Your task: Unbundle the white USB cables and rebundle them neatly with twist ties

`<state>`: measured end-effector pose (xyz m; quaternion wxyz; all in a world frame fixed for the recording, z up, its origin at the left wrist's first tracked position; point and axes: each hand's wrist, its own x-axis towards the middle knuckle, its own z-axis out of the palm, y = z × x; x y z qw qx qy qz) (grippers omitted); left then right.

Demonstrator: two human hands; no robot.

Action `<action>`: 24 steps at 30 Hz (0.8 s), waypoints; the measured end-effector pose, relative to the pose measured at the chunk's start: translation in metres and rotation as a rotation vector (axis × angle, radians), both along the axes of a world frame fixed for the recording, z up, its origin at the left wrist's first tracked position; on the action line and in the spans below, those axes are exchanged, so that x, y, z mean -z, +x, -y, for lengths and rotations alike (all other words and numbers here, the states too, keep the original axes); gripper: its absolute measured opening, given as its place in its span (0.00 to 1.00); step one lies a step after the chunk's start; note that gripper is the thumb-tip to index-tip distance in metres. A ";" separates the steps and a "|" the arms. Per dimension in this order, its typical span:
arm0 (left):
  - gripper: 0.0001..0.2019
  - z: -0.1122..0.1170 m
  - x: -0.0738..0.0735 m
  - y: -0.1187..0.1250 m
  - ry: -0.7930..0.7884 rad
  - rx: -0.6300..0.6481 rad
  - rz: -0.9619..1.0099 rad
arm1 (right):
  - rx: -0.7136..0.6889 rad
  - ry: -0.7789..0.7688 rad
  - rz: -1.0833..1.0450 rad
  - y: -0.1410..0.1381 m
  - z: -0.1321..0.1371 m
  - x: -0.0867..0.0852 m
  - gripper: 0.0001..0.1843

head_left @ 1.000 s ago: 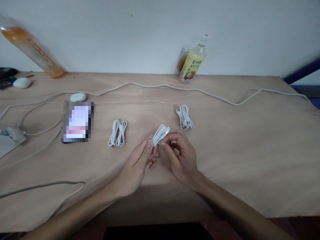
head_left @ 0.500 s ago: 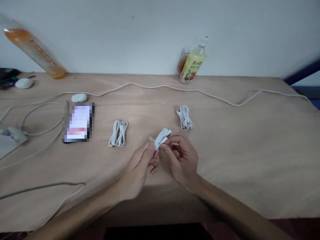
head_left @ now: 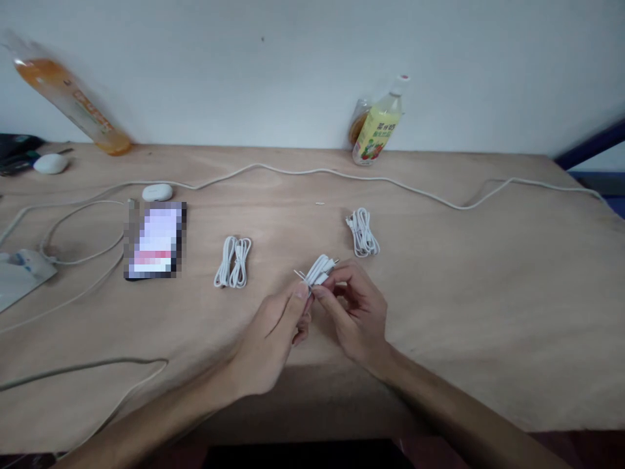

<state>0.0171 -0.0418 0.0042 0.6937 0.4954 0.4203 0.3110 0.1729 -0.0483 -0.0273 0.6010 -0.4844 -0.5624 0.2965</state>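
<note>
Between my two hands, above the front of the table, is a folded white charging cable (head_left: 321, 268) with a metal plug tip at its upper right. My left hand (head_left: 280, 319) is closed on its lower left part, thumb on top. A thin white tie's ends stick out by that thumb. My right hand (head_left: 356, 306) pinches the bundle from the right with thumb and fingers; its lower part is hidden by the hands. A second bundled white cable (head_left: 233, 262) lies to the left, and a third bundle (head_left: 362, 232) lies beyond my right hand.
A phone (head_left: 157, 241) and a white earbud case (head_left: 157, 192) lie at the left, near a power strip (head_left: 24, 273). One long white cord (head_left: 303, 172) crosses the table (head_left: 488, 293). An orange drink bottle (head_left: 73, 104) and a yellow-labelled bottle (head_left: 378, 127) stand by the wall.
Both hands stay on the white cable. The thumbs have shifted slightly, and the tie ends by my left thumb now sit at a different angle. The whole view has moved a little.
</note>
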 end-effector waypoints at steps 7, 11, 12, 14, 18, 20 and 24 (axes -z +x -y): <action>0.28 -0.008 -0.001 0.003 -0.241 0.030 0.257 | -0.027 -0.015 -0.086 -0.001 0.000 0.004 0.12; 0.28 -0.012 -0.007 -0.002 -0.477 0.098 0.395 | -0.025 -0.091 -0.143 0.001 0.000 0.003 0.18; 0.28 -0.013 -0.008 -0.004 -0.532 0.113 0.414 | -0.054 -0.109 -0.151 0.002 -0.001 0.001 0.20; 0.29 -0.014 -0.011 -0.007 -0.623 0.159 0.443 | -0.167 -0.140 -0.159 0.007 -0.002 -0.002 0.22; 0.28 -0.016 -0.013 -0.011 -0.683 0.206 0.512 | -0.368 -0.121 -0.087 0.015 -0.006 -0.007 0.09; 0.28 -0.017 -0.012 -0.012 -0.701 0.220 0.534 | -0.384 -0.103 -0.068 0.016 -0.007 -0.008 0.02; 0.28 -0.019 -0.008 -0.014 -0.738 0.241 0.552 | -0.381 -0.101 -0.095 0.016 -0.008 -0.009 0.04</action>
